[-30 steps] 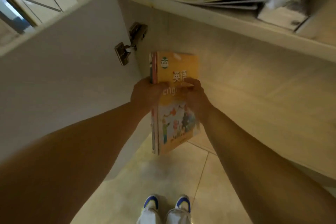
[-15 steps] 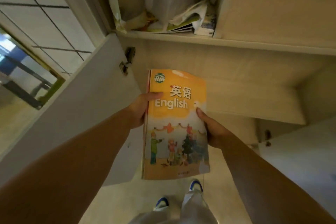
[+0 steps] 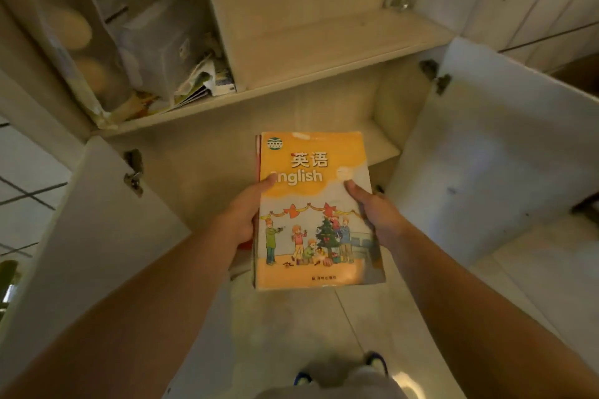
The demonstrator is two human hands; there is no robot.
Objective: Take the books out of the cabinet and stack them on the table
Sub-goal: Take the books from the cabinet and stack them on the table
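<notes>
A small stack of books (image 3: 316, 214) sits flat between both my hands in front of the open cabinet (image 3: 291, 113). The top one has an orange cover reading "English" with a cartoon Christmas scene; a red edge of another book shows beneath it on the left. My left hand (image 3: 246, 214) grips the stack's left edge, thumb on the cover. My right hand (image 3: 372, 214) grips the right edge, thumb on top. The lower cabinet shelf (image 3: 379, 146) behind the books looks bare.
Two white cabinet doors stand open, the left door (image 3: 97, 236) and the right door (image 3: 486, 155). The upper left compartment holds a clear plastic box (image 3: 155, 48) and loose papers (image 3: 201, 84). Tiled floor (image 3: 324, 334) and my shoes (image 3: 376, 361) lie below.
The stack has come out of the lower cabinet and turned from upright to flat, cover up. My view has swung right, showing the right door and both compartments.
</notes>
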